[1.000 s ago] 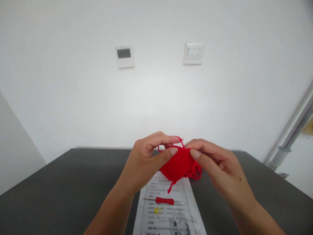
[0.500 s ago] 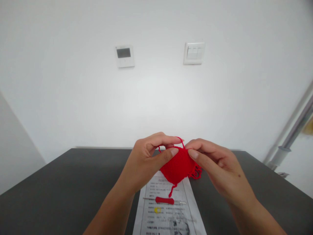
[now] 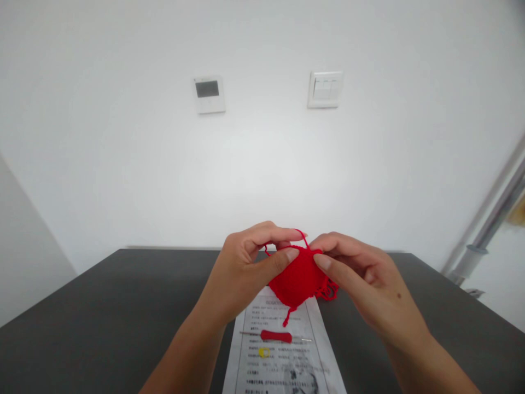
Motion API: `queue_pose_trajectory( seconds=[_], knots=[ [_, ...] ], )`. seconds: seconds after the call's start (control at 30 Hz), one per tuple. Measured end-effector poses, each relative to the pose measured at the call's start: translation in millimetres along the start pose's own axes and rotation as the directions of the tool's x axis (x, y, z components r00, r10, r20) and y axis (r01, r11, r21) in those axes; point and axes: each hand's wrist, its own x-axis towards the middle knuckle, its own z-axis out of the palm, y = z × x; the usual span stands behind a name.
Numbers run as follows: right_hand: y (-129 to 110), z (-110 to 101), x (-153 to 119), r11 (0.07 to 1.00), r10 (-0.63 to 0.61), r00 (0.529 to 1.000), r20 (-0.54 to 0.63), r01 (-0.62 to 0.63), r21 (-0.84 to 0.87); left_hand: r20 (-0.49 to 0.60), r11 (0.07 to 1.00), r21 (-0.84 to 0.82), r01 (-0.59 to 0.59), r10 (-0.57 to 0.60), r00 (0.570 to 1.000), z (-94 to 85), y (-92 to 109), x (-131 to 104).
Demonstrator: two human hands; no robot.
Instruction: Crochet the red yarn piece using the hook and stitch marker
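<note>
A red crocheted piece (image 3: 296, 279) hangs between my hands above the dark table. My left hand (image 3: 258, 254) pinches its upper left edge between thumb and fingers, and a strand of red yarn (image 3: 304, 239) runs over the outstretched index finger. At the upper right edge, my right hand (image 3: 355, 268) grips the piece with thumb and fingertips pressed together. Loose red yarn (image 3: 328, 289) bunches behind it on the right, and a short tail dangles from the bottom. No tool shows in either hand.
On the dark table (image 3: 164, 295) lies a printed sheet (image 3: 241, 372). Across the paper rests a red-handled crochet hook (image 3: 276, 336), with a small yellow ring-like item (image 3: 264, 352) below it. A white wall with a thermostat panel (image 3: 209, 94) and a switch plate (image 3: 325, 90) stands behind.
My right thumb and fingers have shifted very slightly at the piece's upper right edge, showing a bit more red there. My left hand stays in place.
</note>
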Motion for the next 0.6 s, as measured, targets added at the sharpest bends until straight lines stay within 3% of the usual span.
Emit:
queue_pose_trajectory(
  seconds=[0.2,0.43,0.6],
  knots=[
    [1.6,1.8,0.0,0.999,0.004,0.999,-0.044,-0.006,-0.047,0.006,1.0,0.019,0.0,0.0,1.0,0.4,-0.7,0.7],
    [1.4,-0.7,1.5,0.995,0.089,0.996,-0.013,-0.088,0.055,0.093,0.962,-0.236,0.14,-0.121,0.988,-0.7,-6.1,2.5],
    [3.1,-3.1,2.0,0.988,0.115,0.993,0.018,-0.117,0.105,0.121,0.923,-0.314,0.224,-0.196,0.973,-1.2,-7.0,4.0]
  ],
)
